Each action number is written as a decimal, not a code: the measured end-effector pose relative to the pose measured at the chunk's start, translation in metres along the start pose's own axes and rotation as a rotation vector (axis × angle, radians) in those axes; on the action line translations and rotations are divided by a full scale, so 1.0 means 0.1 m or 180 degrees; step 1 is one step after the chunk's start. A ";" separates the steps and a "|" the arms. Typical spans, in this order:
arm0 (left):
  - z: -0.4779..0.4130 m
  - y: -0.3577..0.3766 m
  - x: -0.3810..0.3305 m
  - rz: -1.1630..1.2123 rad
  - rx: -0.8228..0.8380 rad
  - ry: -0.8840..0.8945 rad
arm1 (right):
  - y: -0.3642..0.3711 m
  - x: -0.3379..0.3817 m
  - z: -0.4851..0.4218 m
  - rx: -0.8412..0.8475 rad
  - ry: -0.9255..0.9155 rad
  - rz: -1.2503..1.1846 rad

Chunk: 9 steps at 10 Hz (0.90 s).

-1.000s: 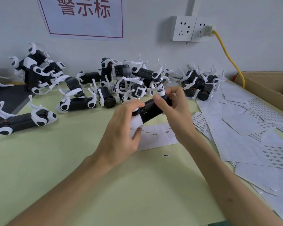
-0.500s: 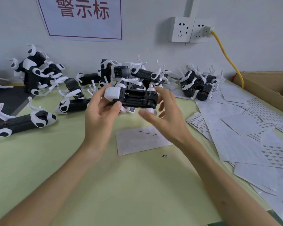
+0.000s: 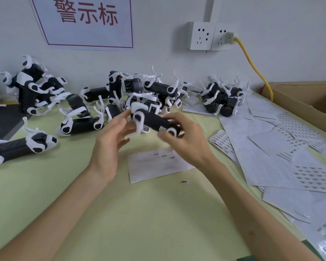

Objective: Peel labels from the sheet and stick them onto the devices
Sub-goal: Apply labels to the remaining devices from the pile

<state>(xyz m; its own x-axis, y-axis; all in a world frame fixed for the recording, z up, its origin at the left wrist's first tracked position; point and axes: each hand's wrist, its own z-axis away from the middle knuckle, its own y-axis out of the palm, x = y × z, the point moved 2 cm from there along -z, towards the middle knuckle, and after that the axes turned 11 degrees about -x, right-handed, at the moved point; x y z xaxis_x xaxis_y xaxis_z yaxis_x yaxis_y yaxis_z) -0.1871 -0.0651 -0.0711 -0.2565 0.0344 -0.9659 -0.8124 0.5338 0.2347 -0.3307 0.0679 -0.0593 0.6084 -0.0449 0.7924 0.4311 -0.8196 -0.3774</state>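
Right hand (image 3: 184, 140) is gripping the right end of the robot-dog device (image 3: 154, 122), holding it above the bench (image 3: 139, 223), long axis running left-right. Left hand (image 3: 109, 142) is hovering loose-fingered at its left end. Label sheet (image 3: 154, 166) is lying just below, with its labels nearer the right hand.

The right hand (image 3: 184, 138) holds a small black device with white round ends (image 3: 154, 122) above the pale green table (image 3: 120, 213). The left hand (image 3: 111, 142) has its fingers spread beside one white end. A white paper sheet of labels (image 3: 151, 168) lies flat below them, near a heap of black and white devices (image 3: 158, 89)
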 end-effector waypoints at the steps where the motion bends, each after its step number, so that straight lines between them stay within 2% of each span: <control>1: 0.05 0.00 -0.07 -0.0155 -0.0022 0.0421 | -0.07 -0.08 -0.10 -0.0075 0.1033 -0.0775; 2: 0.10 0.01 -0.04 -0.0929 0.0008 0.1059 | -0.26 -0.19 -0.24 0.0002 0.1984 -0.1404; 3: 0.17 0.07 0.07 -0.2028 0.0344 0.1398 | -0.70 -0.29 -0.52 -0.0497 0.2525 -0.2557; 4: 0.25 0.15 0.17 -0.2753 0.0821 0.1720 | -1.47 -0.51 -0.89 -0.1763 0.2493 -0.3654; 5: 0.30 0.20 0.22 -0.3022 0.1047 0.1873 | -2.13 -0.76 -1.03 -0.1523 0.2474 -0.4373; 6: 0.30 0.21 0.21 -0.2996 0.1058 0.1837 | -2.19 -0.86 -0.78 -0.1611 0.2881 -0.2946; 7: 0.30 0.22 0.20 -0.2985 0.1064 0.1852 | -2.02 -1.03 -0.76 -0.2034 0.2835 -0.1804; 8: 0.31 0.22 0.19 -0.2912 0.1073 0.1821 | -1.50 -0.93 -0.71 -0.1345 0.2253 -0.1032; 9: 0.31 0.22 0.18 -0.2885 0.1113 0.1788 | -0.88 -0.52 -0.81 -0.0630 0.1240 -0.0442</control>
<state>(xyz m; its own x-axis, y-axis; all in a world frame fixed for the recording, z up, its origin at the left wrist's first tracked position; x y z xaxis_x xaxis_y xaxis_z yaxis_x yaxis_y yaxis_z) -0.1931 -0.0270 -0.0867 0.0831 -0.8260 -0.5575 -0.6498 0.3792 -0.6588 -0.4539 0.0959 -0.0285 0.2416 -0.1073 0.9644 0.3322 -0.9247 -0.1861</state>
